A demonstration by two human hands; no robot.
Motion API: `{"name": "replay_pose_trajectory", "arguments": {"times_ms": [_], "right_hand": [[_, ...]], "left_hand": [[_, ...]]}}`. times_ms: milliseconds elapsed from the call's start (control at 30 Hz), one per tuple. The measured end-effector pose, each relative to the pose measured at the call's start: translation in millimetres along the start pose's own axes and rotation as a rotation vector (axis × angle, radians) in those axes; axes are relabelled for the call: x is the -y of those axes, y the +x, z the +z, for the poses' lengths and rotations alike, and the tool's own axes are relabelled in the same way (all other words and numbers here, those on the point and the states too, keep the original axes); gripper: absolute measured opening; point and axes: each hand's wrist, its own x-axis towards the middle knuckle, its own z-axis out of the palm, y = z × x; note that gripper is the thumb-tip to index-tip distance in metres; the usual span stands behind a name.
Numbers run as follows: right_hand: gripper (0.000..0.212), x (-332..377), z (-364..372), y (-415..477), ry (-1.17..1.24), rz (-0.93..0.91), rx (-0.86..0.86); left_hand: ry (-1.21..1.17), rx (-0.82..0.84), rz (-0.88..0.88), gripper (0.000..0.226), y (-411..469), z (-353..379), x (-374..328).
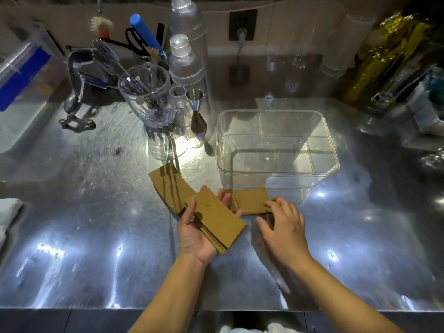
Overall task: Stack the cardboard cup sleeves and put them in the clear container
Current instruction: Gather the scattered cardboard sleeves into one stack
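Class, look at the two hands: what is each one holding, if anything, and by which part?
The left hand cradles a stack of sleeves from beneath, thumb on its left edge. The right hand holds nothing; its fingertips touch a sleeve on the counter.

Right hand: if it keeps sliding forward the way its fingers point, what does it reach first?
The right hand already has fingertips at the near edge of the loose cardboard sleeve lying on the counter. Beyond that sleeve stands the clear container, though how far behind is unclear.

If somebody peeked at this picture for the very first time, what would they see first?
Probably the two hands in the middle: the left hand holds a stack of cardboard cup sleeves, and the right hand touches another sleeve lying on the shiny metal counter. Just behind them sits a big empty clear container.
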Motion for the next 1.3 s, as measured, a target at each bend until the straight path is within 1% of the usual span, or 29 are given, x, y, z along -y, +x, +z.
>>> {"name": "replay_pose_trajectory", "arguments": {"times_ms": [67,167,233,333,467,567,700,767,833,933,1033,1133,1233,1300], "right_hand": [[0.043,-7,3,4,-0.081,-0.099,0.081],[0.052,-7,5,15,-0.143,-0.251,0.15],[0.06,-6,5,25,-0.181,-0.298,0.208],[0.065,-4,6,35,-0.229,-0.311,0.282],[0.07,-2,3,42,-0.343,-0.3,0.273],[0.082,1,0,43,-0.367,-0.21,0.356],[0.079,0,-3,40,-0.28,-0.061,0.372],[0.076,-2,-5,37,-0.21,-0.005,0.323],[0.07,-3,-8,33,-0.071,0.051,0.266],[0.063,1,-16,23,0.181,0.098,0.296],[0.059,13,-21,11,0.337,0.093,0.309],[0.057,29,-18,5,0.345,0.056,0.258],[0.057,45,-11,2,0.257,-0.012,0.226],[0.06,52,-5,-1,0.173,-0.06,0.2]], "left_hand": [[0.004,0.015,0.019,0.094,-3,-2,-8],[0.004,0.013,0.036,0.095,-8,-4,-16],[0.005,0.007,0.038,0.094,-10,-3,-18],[0.017,0.004,0.032,0.094,-12,-1,-18],[0.026,0.001,0.039,0.094,-13,-1,-17],[0.008,0.002,0.038,0.089,-13,-3,-16],[0.002,0.003,0.051,0.084,-10,-2,-12],[-0.002,-0.018,0.058,0.086,-7,-1,-11],[-0.015,-0.038,0.063,0.085,-5,-2,-10],[-0.01,-0.051,0.068,0.07,-3,-2,-8],[0.012,-0.054,0.076,0.082,-1,1,-4],[-0.003,-0.012,0.046,0.074,0,4,3],[-0.012,-0.027,0.022,0.085,3,4,9],[-0.006,-0.012,0.019,0.083,4,5,12]]}}
